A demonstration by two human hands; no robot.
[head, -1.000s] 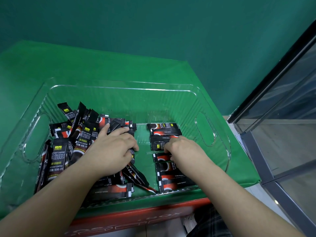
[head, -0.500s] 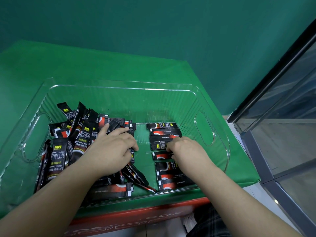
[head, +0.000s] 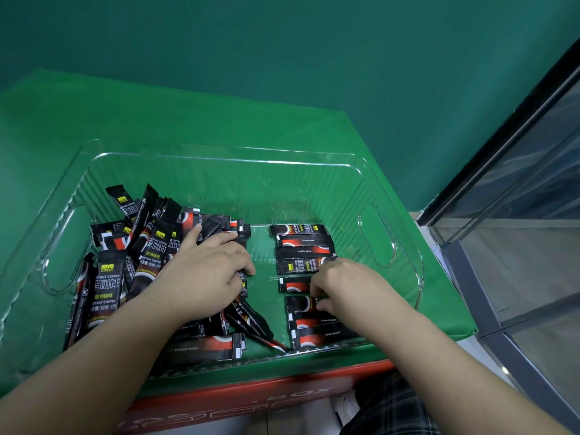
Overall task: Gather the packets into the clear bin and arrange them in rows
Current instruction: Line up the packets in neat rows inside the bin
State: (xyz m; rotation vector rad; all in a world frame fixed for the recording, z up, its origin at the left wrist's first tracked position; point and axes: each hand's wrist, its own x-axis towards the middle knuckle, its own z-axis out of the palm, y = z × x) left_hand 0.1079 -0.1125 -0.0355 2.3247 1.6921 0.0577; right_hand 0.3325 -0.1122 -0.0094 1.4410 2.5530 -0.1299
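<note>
A clear bin (head: 219, 158) sits on a green cloth. Black and red coffee packets lie in a loose heap (head: 131, 255) in its left half. A tidy row of packets (head: 303, 243) runs front to back right of centre. My left hand (head: 201, 274) rests on the heap with its fingers curled round a packet at the heap's right edge. My right hand (head: 342, 284) lies over the row, fingertips bent down on a packet near the row's middle; the hand hides whether it pinches the packet.
The green-covered table (head: 94, 120) ends at a red box front (head: 251, 400) close to me. A green wall stands behind. A glass cabinet with a dark frame (head: 508, 171) stands at the right, beyond the table's edge.
My right hand has shifted slightly right and nearer along the row. My left hand has stayed on the heap.
</note>
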